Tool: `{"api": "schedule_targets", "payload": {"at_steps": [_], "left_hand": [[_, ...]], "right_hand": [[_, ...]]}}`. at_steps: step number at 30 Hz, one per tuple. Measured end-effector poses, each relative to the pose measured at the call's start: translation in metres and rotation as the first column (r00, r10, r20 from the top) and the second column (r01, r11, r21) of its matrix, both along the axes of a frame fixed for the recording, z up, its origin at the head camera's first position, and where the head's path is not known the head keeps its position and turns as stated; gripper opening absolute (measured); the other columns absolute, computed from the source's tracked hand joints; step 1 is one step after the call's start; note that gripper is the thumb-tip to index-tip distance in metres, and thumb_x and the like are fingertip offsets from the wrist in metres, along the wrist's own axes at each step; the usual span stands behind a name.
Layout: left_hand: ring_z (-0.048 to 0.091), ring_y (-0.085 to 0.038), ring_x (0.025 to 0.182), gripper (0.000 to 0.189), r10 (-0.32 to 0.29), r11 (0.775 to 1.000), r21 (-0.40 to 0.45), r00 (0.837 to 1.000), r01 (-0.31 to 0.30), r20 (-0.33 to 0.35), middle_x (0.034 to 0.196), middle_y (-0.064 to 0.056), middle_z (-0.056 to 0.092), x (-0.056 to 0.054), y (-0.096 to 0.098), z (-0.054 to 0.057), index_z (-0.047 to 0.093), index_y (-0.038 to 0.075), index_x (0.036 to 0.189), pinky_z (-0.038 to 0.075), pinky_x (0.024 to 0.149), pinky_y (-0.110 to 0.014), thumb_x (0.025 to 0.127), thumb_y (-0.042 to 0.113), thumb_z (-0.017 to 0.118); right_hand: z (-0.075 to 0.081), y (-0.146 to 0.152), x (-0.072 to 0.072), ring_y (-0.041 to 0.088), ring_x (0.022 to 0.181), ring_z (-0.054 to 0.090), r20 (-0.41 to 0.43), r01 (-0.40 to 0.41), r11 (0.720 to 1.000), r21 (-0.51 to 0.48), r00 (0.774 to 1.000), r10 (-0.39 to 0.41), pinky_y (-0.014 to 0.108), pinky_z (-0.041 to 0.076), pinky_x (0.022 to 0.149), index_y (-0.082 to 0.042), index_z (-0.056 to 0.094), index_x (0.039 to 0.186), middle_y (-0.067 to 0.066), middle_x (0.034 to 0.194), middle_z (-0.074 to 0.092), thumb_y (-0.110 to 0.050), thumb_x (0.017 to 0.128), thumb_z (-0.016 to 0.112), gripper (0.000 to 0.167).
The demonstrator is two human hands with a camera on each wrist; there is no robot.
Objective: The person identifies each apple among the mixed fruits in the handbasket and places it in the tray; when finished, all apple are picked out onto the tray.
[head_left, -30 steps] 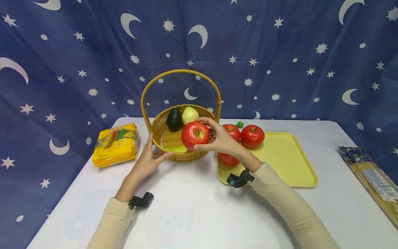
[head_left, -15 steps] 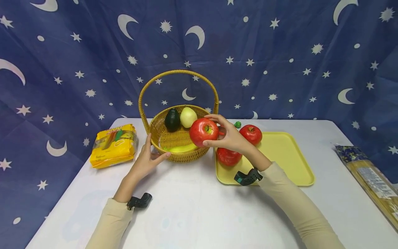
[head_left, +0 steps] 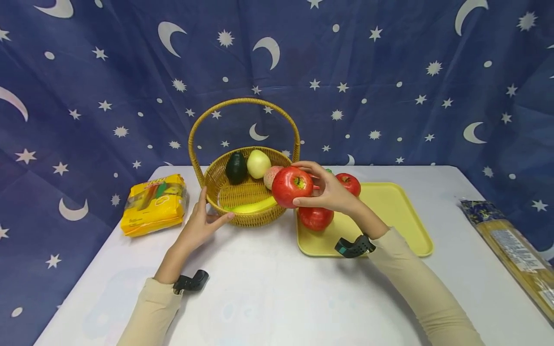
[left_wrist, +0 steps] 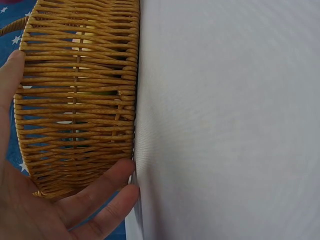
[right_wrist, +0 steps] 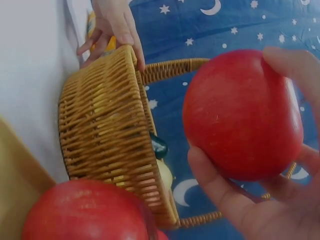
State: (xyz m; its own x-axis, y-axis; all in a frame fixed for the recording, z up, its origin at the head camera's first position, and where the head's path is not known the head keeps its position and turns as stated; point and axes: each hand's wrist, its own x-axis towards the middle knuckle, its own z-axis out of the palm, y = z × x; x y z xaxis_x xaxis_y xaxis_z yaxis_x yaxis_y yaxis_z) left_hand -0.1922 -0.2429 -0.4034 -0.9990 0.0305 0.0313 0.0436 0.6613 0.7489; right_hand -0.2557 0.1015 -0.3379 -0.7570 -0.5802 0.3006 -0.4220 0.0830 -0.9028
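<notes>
My right hand (head_left: 331,194) grips a red apple (head_left: 291,187) from its right side, thumb in front and fingers behind. The apple is in the air at the right rim of a wicker basket (head_left: 255,220). Inside the basket lie a dark green avocado (head_left: 236,168), a pale yellow-green pear (head_left: 258,164), a pinkish round fruit (head_left: 271,175) partly covered by the apple, and a banana (head_left: 254,206). With fingers extended and thumb spread, my left hand (head_left: 199,229) touches the basket's left side. In the left wrist view, its fingers lie along the woven wall (left_wrist: 80,115).
A yellow tray (head_left: 396,218) on the right bears more red apples (head_left: 317,219), partly hidden by my right hand. A yellow package (head_left: 153,206) lies left of the basket. At the table's right edge is a long clear-wrapped package (head_left: 506,240). A starry blue cloth hangs behind.
My right hand has carried the apple rightward, from above the basket to its right rim, uncovering more of the banana and the pinkish fruit. The left hand stays at the basket.
</notes>
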Motion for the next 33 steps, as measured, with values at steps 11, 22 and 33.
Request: {"api": "schedule_targets", "payload": {"at_steps": [11,22,33], "left_hand": [[0.059,-0.041,0.115,0.111,0.009,1.0,-0.01,1.0,-0.009,0.01,0.155,-0.034,0.011,0.001,-0.001,0.0,-0.02,0.017,0.154,0.049,0.094,-0.054,0.09,0.055,0.063],[0.06,-0.04,0.114,0.111,-0.003,1.0,-0.001,1.0,0.003,0.006,0.156,-0.033,0.01,-0.001,-0.001,-0.001,-0.02,0.018,0.154,0.048,0.095,-0.054,0.09,0.054,0.063],[0.061,-0.041,0.113,0.111,-0.011,1.0,0.02,1.0,0.011,-0.014,0.155,-0.034,0.011,0.0,0.0,-0.001,-0.019,0.015,0.154,0.048,0.095,-0.053,0.09,0.05,0.065]], "right_hand": [[-0.002,0.016,0.002,0.032,0.121,0.051,0.008,-0.03,0.999,-0.042,1.0,0.031,0.041,0.056,0.087,-0.006,0.044,0.141,0.014,0.137,0.047,-0.001,0.075,0.082,0.076],[-0.005,0.036,0.004,0.026,0.118,0.054,0.014,-0.022,0.996,-0.084,1.0,0.024,0.039,0.056,0.086,-0.002,0.042,0.141,0.017,0.135,0.047,0.003,0.074,0.081,0.077],[-0.009,0.061,0.003,0.023,0.118,0.053,0.004,0.054,0.997,-0.061,0.999,-0.054,0.033,0.055,0.088,-0.002,0.042,0.142,0.013,0.134,0.049,0.002,0.076,0.08,0.077]]}}
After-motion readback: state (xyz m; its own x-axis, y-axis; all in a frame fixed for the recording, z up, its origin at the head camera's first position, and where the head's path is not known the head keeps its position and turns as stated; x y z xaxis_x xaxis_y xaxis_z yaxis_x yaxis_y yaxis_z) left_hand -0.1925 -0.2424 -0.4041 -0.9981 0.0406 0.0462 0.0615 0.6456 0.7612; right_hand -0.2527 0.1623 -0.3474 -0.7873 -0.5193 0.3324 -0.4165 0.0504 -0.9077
